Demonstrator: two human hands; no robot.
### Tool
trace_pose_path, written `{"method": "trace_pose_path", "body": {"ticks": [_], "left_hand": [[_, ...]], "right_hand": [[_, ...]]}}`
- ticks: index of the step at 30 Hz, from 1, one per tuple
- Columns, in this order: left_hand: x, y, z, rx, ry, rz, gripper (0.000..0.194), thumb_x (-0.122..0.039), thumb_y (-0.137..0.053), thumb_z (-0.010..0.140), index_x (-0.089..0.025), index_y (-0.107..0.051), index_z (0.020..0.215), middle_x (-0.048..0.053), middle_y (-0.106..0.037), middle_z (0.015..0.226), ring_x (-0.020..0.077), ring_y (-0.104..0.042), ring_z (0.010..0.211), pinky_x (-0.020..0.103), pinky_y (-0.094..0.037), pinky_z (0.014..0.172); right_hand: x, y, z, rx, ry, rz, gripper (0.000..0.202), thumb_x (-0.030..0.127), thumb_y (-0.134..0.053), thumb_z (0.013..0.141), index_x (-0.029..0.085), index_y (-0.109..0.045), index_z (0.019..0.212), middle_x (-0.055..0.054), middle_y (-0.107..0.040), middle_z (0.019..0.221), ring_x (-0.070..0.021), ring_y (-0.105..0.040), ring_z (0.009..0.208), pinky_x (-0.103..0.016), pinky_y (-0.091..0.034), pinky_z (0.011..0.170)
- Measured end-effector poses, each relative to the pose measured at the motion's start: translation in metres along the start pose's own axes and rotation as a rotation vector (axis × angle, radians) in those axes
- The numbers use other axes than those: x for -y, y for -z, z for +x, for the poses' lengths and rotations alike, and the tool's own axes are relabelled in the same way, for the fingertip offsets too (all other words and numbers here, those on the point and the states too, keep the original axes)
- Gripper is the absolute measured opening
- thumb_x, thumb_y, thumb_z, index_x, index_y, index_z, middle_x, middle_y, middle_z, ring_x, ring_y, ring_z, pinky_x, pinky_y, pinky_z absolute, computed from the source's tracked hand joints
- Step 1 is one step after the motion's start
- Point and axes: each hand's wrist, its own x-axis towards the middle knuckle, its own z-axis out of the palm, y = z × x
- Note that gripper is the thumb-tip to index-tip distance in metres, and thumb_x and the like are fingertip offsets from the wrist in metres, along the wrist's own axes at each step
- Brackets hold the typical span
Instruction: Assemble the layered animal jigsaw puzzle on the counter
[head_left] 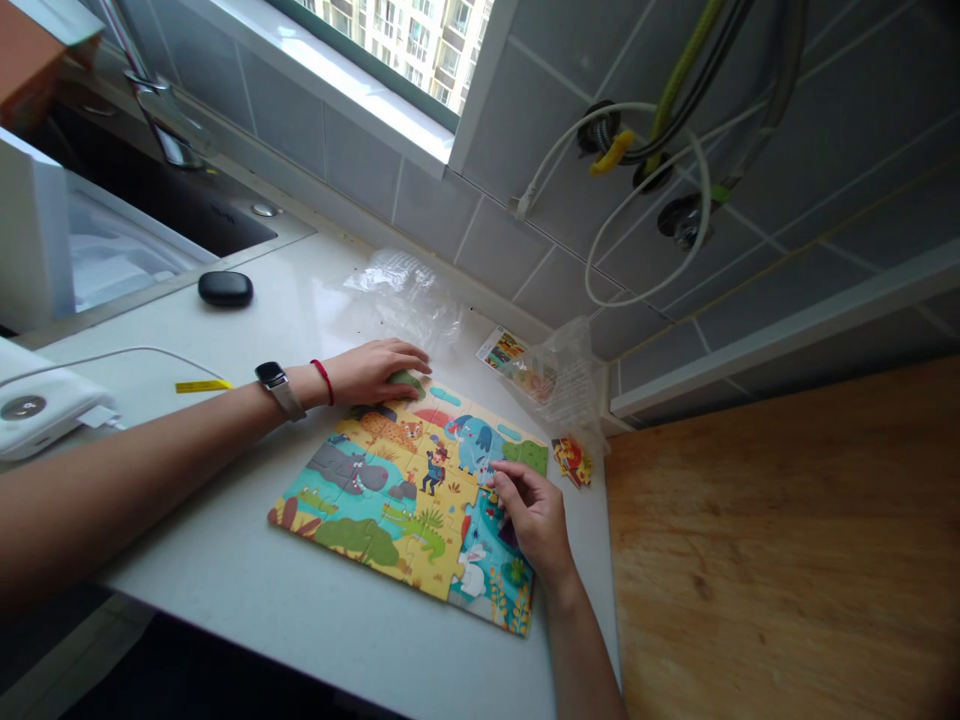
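Observation:
A jigsaw puzzle with a hippo, a leopard, an elephant and crocodiles lies flat on the white counter. My left hand rests at its upper left corner, fingers stretched out over the edge near a green patch. My right hand is over the right side, thumb and forefinger pinched on a puzzle piece below the elephant; the fingers hide most of this piece. Under and below that hand, a teal section with a white rabbit shows, partly covered by my palm.
Loose puzzle pieces lie right of the puzzle, near a clear plastic bag and a small picture card. Another plastic wrapper sits by the wall. A black case, a white device and a sink are leftward.

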Motion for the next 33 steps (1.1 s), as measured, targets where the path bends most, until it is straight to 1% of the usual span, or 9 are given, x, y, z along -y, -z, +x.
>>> {"method": "trace_pose_path", "body": {"ticks": [3,5,8,10,12,16,19,23,33], "left_hand": [[0.003,-0.003,-0.001,-0.028,-0.017,0.034,0.033,-0.048,-0.06,0.106,-0.025,-0.077,0.122,0.012,-0.071,0.137,0.0261,-0.068,0.122,0.042,-0.052,0.111],[0.003,-0.004,-0.002,-0.031,-0.035,0.05,0.032,-0.043,-0.054,0.109,-0.025,-0.077,0.122,0.012,-0.072,0.136,0.0256,-0.068,0.12,0.043,-0.052,0.11],[0.002,-0.005,-0.002,-0.034,-0.043,0.067,0.035,-0.037,-0.047,0.111,-0.025,-0.077,0.122,0.012,-0.072,0.135,0.0262,-0.068,0.118,0.044,-0.053,0.108],[0.002,-0.005,-0.002,-0.04,-0.044,0.055,0.034,-0.037,-0.047,0.11,-0.025,-0.077,0.121,0.012,-0.073,0.134,0.0261,-0.069,0.117,0.043,-0.053,0.107],[0.001,-0.005,-0.001,-0.048,-0.042,0.044,0.034,-0.038,-0.048,0.11,-0.026,-0.078,0.119,0.011,-0.073,0.133,0.0256,-0.069,0.116,0.042,-0.054,0.107],[0.001,-0.006,-0.001,-0.054,-0.042,0.048,0.034,-0.041,-0.049,0.109,-0.025,-0.077,0.12,0.012,-0.073,0.132,0.0256,-0.069,0.116,0.042,-0.053,0.107],[0.001,-0.006,-0.001,-0.054,-0.053,0.047,0.034,-0.041,-0.049,0.109,-0.025,-0.077,0.12,0.012,-0.073,0.132,0.0251,-0.069,0.115,0.042,-0.053,0.107],[0.001,-0.007,-0.001,-0.064,-0.054,0.032,0.034,-0.041,-0.049,0.11,-0.024,-0.077,0.119,0.012,-0.074,0.131,0.0247,-0.069,0.115,0.041,-0.053,0.107],[0.0,-0.007,-0.001,-0.062,-0.072,0.089,0.032,-0.039,-0.05,0.109,-0.024,-0.076,0.12,0.011,-0.074,0.131,0.0242,-0.068,0.115,0.041,-0.054,0.106]], "right_hand": [[-0.001,0.0,0.0,-0.009,0.002,0.013,0.036,0.053,-0.074,0.091,0.02,-0.084,0.101,-0.006,-0.078,0.081,-0.0184,-0.067,0.065,-0.03,-0.058,0.063],[-0.003,0.005,0.002,-0.079,0.007,-0.015,0.037,0.054,-0.073,0.091,0.019,-0.083,0.098,-0.007,-0.078,0.083,-0.0209,-0.071,0.071,-0.032,-0.059,0.068],[-0.016,0.026,0.01,-0.369,0.053,-0.159,0.038,0.055,-0.068,0.093,0.019,-0.079,0.091,-0.011,-0.078,0.094,-0.0256,-0.073,0.087,-0.037,-0.06,0.08],[-0.029,0.047,0.017,-0.572,0.124,-0.345,0.039,0.054,-0.067,0.093,0.018,-0.079,0.096,-0.014,-0.075,0.105,-0.029,-0.071,0.1,-0.041,-0.058,0.087],[-0.046,0.066,0.024,-0.66,0.146,-0.527,0.043,0.056,-0.065,0.092,0.017,-0.079,0.105,-0.018,-0.072,0.114,-0.0321,-0.068,0.11,-0.045,-0.055,0.098],[-0.075,0.083,0.031,-0.64,0.025,-0.774,0.066,0.067,-0.063,0.087,0.011,-0.075,0.122,-0.026,-0.069,0.128,-0.0407,-0.061,0.124,-0.054,-0.044,0.112],[-0.082,0.083,0.032,-0.592,-0.017,-0.8,0.076,0.073,-0.057,0.089,0.009,-0.073,0.126,-0.028,-0.072,0.125,-0.0413,-0.064,0.118,-0.054,-0.045,0.109],[-0.076,0.085,0.03,-0.564,-0.009,-0.752,0.076,0.079,-0.06,0.085,0.011,-0.078,0.117,-0.025,-0.076,0.114,-0.0389,-0.068,0.106,-0.05,-0.051,0.101],[-0.069,0.094,0.022,-0.522,-0.107,-0.669,0.062,0.058,-0.073,0.071,0.013,-0.083,0.111,-0.021,-0.081,0.107,-0.036,-0.074,0.094,-0.045,-0.057,0.089]]}}
